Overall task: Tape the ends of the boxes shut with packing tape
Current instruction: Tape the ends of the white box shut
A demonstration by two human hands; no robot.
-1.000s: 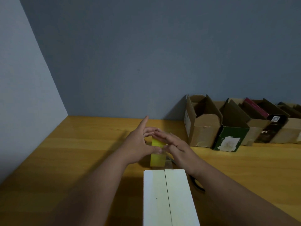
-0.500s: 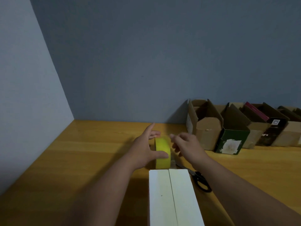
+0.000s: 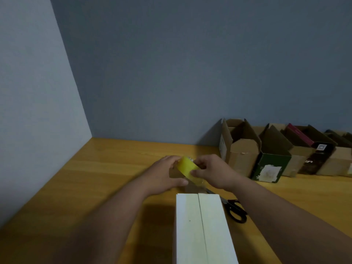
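Tape roll, yellow, mid-frame, held tilted above the bench just beyond the white box. Left hand grips its left side, thumb below. Right hand pinches the right edge. White box lower centre, flaps meeting in a seam. Scissors right of it. Open cardboard boxes at right, against the wall.

Plain room corner set up as a makeshift packing station, could be home or small office, can't tell which. Bare blue-grey walls meet at a wooden tabletop. Row of open cardboard boxes lined against the back wall, black scissors on the table beside a white carton, yellow tape roll in hand.
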